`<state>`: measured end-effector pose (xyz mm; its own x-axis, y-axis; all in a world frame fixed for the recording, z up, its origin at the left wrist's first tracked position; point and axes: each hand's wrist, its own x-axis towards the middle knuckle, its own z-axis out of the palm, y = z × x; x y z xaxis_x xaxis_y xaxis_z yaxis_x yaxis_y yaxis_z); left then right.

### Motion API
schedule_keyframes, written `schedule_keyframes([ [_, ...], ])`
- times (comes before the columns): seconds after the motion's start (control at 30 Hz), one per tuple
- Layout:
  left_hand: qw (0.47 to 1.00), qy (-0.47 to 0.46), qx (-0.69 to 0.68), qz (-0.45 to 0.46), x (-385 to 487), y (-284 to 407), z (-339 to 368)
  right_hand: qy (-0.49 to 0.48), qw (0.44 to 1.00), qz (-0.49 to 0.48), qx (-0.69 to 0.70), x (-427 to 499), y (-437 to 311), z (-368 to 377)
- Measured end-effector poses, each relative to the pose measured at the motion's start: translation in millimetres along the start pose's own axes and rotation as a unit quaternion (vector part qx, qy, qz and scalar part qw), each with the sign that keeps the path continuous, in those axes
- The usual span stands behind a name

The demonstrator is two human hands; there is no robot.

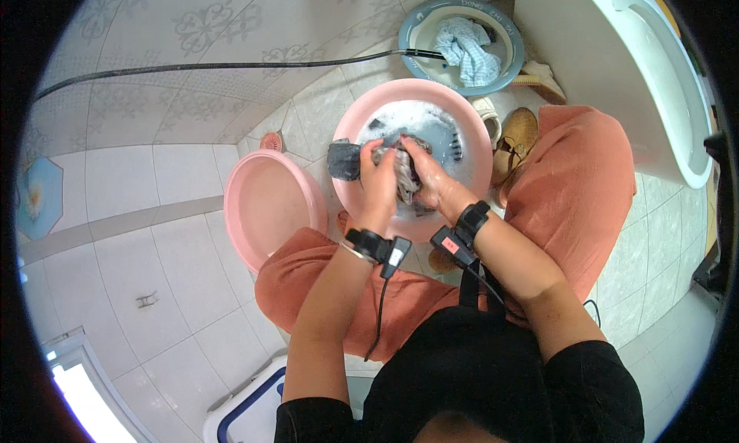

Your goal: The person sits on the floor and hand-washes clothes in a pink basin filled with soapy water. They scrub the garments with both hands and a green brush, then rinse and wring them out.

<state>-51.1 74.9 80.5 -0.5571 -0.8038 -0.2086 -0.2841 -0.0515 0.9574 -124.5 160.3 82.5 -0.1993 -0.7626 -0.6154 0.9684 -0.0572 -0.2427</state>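
Note:
My left hand [378,183] and my right hand [430,180] grip a wet, grey-brown patterned cloth [407,180] between them, over a pink plastic basin [482,183]. White suds and cloudy water fill the basin, where darker fabric with black stripes [456,147] shows at the right. A dark grey cloth [344,160] lies over the basin's left rim, just beside my left hand. The lower part of the held cloth is partly hidden by my fingers.
A second pink basin [231,212] stands at the left. Behind, a blue-rimmed basin [407,36] holds light blue checked cloth [470,50] and the end of a black hose [231,66]. Brown shoes [519,131], a brush [525,80] and a white tub [652,96] are at the right.

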Motion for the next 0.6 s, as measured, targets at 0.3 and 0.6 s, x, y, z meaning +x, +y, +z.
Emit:
schedule_keyframes([
  [0.3,0.988,-0.011,0.010,0.154,-29,28,17,0.134,0.986,-0.102,0.014,9,10,8],
  [0.6,0.997,0.006,0.069,0.037,-12,5,7,0.189,0.945,-0.166,-0.209,15,22,-5],
])
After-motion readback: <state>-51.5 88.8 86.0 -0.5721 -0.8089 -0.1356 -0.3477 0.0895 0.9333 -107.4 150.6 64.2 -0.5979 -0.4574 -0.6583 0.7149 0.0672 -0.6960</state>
